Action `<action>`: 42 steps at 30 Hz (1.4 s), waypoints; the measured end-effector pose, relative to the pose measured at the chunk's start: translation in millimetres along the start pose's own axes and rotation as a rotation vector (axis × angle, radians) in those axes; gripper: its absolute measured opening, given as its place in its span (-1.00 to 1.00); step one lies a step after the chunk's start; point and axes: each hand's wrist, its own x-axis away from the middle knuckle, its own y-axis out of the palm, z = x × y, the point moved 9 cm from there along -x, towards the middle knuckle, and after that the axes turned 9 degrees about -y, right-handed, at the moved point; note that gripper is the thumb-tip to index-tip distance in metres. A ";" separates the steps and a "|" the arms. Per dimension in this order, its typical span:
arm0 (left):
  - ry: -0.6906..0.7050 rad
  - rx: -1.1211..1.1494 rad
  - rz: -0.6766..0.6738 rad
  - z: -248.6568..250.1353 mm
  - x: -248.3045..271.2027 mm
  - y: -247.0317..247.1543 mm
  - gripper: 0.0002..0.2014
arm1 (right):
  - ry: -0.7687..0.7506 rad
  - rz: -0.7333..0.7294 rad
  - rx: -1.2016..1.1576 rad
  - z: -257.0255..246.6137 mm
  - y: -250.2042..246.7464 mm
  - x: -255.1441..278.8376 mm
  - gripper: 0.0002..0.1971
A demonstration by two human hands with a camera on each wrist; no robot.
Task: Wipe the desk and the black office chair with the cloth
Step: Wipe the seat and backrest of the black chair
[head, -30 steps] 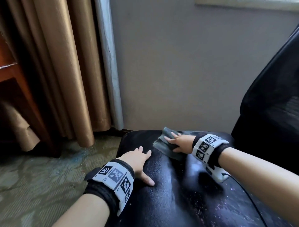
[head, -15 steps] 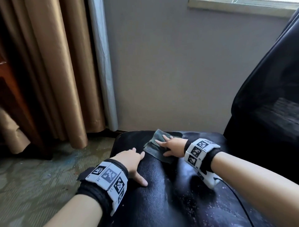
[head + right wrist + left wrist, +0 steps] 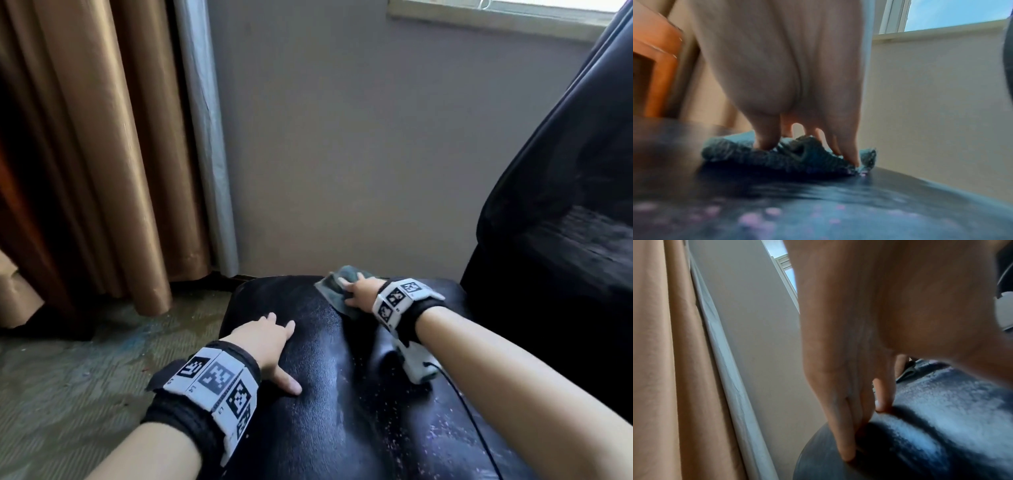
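Observation:
The black office chair's seat (image 3: 329,404) fills the lower middle of the head view, shiny and speckled with pale flecks; its backrest (image 3: 561,212) rises at the right. A grey-green cloth (image 3: 330,287) lies bunched near the seat's far edge. My right hand (image 3: 359,291) presses flat on it with straight fingers; the right wrist view shows the fingertips (image 3: 767,142) pushing down into the cloth (image 3: 789,155). My left hand (image 3: 263,339) rests flat on the seat's left part, fingers straight, holding nothing. In the left wrist view its fingers (image 3: 844,434) touch the seat's edge (image 3: 818,456).
A grey wall (image 3: 359,154) stands just behind the seat, with a window sill (image 3: 496,15) above. Tan curtains (image 3: 113,154) hang at the left beside a white pipe (image 3: 205,137). Worn carpet (image 3: 78,387) lies left of the chair. A black cable (image 3: 472,411) trails from my right wristband.
My right hand has slid the cloth along the seat's far edge toward the backrest. My left hand stays planted on the seat. The camera has tilted, showing more of the window sill.

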 end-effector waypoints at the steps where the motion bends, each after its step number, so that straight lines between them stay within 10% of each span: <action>1: 0.003 0.000 0.002 0.0 0.3 -0.3 0.10 | -0.005 -0.007 -0.026 -2.0 -0.7 -1.3 -0.41; 8: 0.021 0.009 -0.008 -2.7 0.9 1.1 0.07 | 0.275 -0.019 -0.152 102.8 30.0 21.7 -0.42; 17: 0.004 -0.004 -0.028 -3.5 0.6 -1.4 0.10 | 0.008 0.006 -0.056 2.4 0.8 7.0 -0.37; 25: 0.041 0.017 0.003 -4.3 0.1 3.5 0.06 | 0.335 -0.079 -0.164 127.5 39.5 53.2 -0.33; 33: 0.000 -0.014 -0.027 -3.8 -6.6 -1.4 0.13 | 0.154 -0.052 -0.125 90.0 27.9 21.6 -0.35; 42: 0.031 -0.034 -0.001 -5.9 -5.2 -2.1 0.08 | 0.372 -0.106 -0.102 217.1 79.5 42.5 -0.13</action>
